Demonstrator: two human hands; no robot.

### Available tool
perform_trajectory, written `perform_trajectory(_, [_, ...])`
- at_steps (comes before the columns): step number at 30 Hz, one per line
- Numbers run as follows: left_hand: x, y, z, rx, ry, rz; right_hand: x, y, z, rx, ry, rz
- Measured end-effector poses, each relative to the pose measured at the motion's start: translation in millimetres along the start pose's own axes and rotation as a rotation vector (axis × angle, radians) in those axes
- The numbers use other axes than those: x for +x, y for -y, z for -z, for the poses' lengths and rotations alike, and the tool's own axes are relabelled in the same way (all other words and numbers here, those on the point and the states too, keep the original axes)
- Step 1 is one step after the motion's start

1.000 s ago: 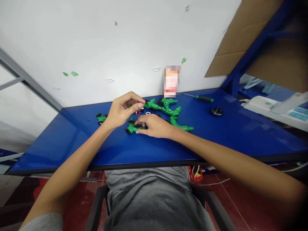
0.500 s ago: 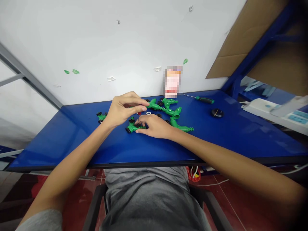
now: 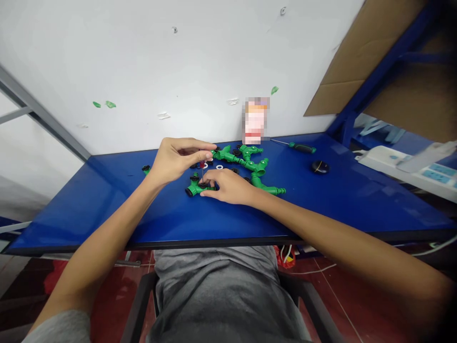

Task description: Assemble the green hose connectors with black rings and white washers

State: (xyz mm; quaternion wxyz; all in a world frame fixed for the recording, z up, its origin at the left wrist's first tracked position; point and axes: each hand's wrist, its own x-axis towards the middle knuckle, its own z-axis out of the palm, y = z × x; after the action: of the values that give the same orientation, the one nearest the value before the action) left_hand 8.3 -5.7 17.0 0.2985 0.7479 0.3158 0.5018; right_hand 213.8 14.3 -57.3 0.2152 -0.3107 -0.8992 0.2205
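A small screwdriver [image 3: 202,165] with a red handle stands upright, its thin shaft pointing down at a green hose splitter [image 3: 194,189] with black fittings. Thumb and fingers of my left hand [image 3: 178,159] close over the top of the handle, which they partly hide. My right hand [image 3: 230,186] rests low on the table with thumb and fingers pinched around the splitter's right end, covering part of it. White washers, among them a white ring [image 3: 219,167], and black rings lie just behind my hands.
Several green hose fittings [image 3: 257,166] lie beyond my right hand, and another green piece [image 3: 146,169] is half behind my left wrist. On the right are a green-black screwdriver [image 3: 303,147], a round black object [image 3: 320,166] and a white power strip [image 3: 410,164]. A blurred box [image 3: 255,121] leans on the wall.
My left hand has shifted slightly left and turned a little at the top of the screwdriver. My right hand keeps the splitter in the same spot.
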Motion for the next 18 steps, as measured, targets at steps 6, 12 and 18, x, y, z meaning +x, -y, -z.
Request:
perform_trajectory(6, [-2.0, -4.1, 3.3, -0.059, 0.167, 0.004, 0.2, 0.1, -0.1, 0.003, -0.008, 0.021])
perform_trajectory(12, [-0.8, -0.8, -1.3, 0.048, 0.190, -0.111, -0.6, 3.9, 1.8, 0.006, -0.014, 0.004])
perform_trajectory(18, [-1.0, 5.4, -2.1, 0.076, 0.037, -0.102, -1.0, 3.9, 1.8, 0.015, -0.014, 0.001])
